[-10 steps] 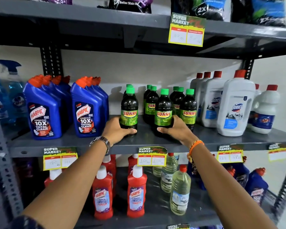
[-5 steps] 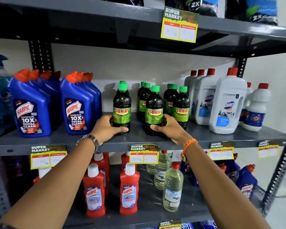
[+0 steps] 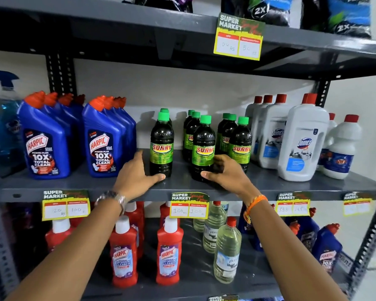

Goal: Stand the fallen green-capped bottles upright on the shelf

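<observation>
Several dark green-capped Sunny bottles stand upright in three rows on the grey middle shelf (image 3: 269, 183). My left hand (image 3: 137, 172) cups the base of the front left bottle (image 3: 162, 144), thumb across its foot. My right hand (image 3: 224, 172) wraps the base of the front middle bottle (image 3: 204, 146). A third front bottle (image 3: 241, 142) stands free just right of it. No green-capped bottle lies on its side in view.
Blue Harpic bottles (image 3: 46, 146) stand left of the green-capped group, white Domex jugs (image 3: 302, 140) right of it. Price tags (image 3: 189, 205) hang on the shelf edge. Red Harpic cleaners (image 3: 168, 250) and clear bottles (image 3: 227, 250) fill the lower shelf.
Both hands have stayed at the bases of the same two bottles. The camera has shifted slightly, so the shelf sits a little differently in view.
</observation>
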Motion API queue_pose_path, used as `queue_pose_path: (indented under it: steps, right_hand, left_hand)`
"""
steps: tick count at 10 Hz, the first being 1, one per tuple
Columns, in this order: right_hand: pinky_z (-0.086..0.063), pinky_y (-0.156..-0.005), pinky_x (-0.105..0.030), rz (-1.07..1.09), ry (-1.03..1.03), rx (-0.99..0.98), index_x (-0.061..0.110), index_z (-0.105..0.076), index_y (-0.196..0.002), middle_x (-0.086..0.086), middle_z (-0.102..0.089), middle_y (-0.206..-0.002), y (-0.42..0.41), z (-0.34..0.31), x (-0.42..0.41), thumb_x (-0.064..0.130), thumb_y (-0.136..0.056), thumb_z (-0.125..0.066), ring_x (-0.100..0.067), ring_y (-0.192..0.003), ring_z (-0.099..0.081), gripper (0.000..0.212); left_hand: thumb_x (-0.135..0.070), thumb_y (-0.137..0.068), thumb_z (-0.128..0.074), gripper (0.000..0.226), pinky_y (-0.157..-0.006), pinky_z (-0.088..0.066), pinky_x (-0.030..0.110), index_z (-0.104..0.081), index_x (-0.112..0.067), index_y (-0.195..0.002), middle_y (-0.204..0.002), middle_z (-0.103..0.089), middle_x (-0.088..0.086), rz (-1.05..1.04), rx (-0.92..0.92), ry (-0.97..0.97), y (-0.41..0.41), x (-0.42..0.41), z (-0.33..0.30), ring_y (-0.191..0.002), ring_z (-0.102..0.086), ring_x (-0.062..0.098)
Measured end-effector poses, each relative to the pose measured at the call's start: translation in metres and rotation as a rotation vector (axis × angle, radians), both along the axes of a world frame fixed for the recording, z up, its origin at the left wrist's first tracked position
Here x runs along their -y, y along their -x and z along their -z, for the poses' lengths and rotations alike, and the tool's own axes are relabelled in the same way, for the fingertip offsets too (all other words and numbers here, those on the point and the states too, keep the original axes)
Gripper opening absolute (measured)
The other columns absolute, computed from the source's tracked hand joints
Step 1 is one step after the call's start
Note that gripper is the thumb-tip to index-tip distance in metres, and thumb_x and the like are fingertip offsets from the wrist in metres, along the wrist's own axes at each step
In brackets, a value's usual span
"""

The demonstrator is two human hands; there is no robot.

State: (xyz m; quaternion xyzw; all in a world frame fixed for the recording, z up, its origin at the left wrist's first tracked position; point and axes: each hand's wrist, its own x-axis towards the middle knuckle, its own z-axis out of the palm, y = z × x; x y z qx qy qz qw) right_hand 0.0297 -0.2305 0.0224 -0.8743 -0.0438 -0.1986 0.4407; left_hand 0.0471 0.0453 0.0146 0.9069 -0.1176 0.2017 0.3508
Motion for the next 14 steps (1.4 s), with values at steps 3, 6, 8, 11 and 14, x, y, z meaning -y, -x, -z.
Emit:
queue_pose_path:
  steps: [3,6,8,11,14]
  right_hand:
    - [-0.048,-0.103,-0.037,0.359,-0.121,0.074,0.006,-0.040,-0.130,-0.008,-0.058,-0.126,0.006,-0.008,0.060,0.038,-0.052,-0.096,-0.022,-0.118,-0.057,0.101]
    - [-0.049,-0.097,-0.038,0.273,-0.043,-0.006,0.005,-0.047,-0.121,-0.015,-0.065,-0.127,-0.019,-0.002,0.074,0.028,-0.077,-0.083,-0.032,-0.119,-0.060,0.062]
    - [-0.046,-0.088,-0.033,0.265,0.061,0.030,0.003,-0.046,-0.120,-0.015,-0.065,-0.123,-0.004,0.003,0.076,0.030,-0.084,-0.077,-0.034,-0.116,-0.060,0.054]
    - [-0.041,-0.086,-0.028,0.262,0.053,0.038,0.005,-0.046,-0.127,-0.014,-0.065,-0.127,0.004,0.004,0.077,0.031,-0.082,-0.078,-0.033,-0.118,-0.060,0.061]
    - [-0.040,-0.090,-0.027,0.265,-0.036,0.045,0.006,-0.044,-0.129,-0.012,-0.063,-0.130,0.014,-0.004,0.070,0.032,-0.078,-0.082,-0.030,-0.122,-0.058,0.068]
  left_hand:
    - [-0.057,-0.098,-0.031,0.065,-0.111,-0.035,0.042,-0.049,-0.013,-0.143,-0.142,-0.057,0.008,-0.190,0.380,-0.444,0.042,-0.008,0.073,-0.126,-0.055,0.025]
    - [-0.044,-0.097,-0.037,0.052,-0.110,-0.033,0.044,-0.061,-0.013,-0.131,-0.132,-0.064,0.007,-0.236,0.448,-0.374,0.038,-0.001,0.080,-0.122,-0.057,0.028]
    - [-0.042,-0.098,-0.037,0.048,-0.110,-0.033,0.044,-0.063,-0.014,-0.127,-0.130,-0.065,0.006,-0.267,0.454,-0.307,0.034,0.006,0.080,-0.120,-0.057,0.028]
    - [-0.040,-0.097,-0.039,0.047,-0.109,-0.034,0.045,-0.063,-0.014,-0.128,-0.130,-0.065,0.005,-0.271,0.464,-0.284,0.033,0.008,0.081,-0.120,-0.057,0.027]
    - [-0.045,-0.098,-0.037,0.050,-0.110,-0.035,0.045,-0.063,-0.016,-0.128,-0.130,-0.065,0.005,-0.277,0.429,-0.292,0.035,0.008,0.079,-0.121,-0.057,0.027]
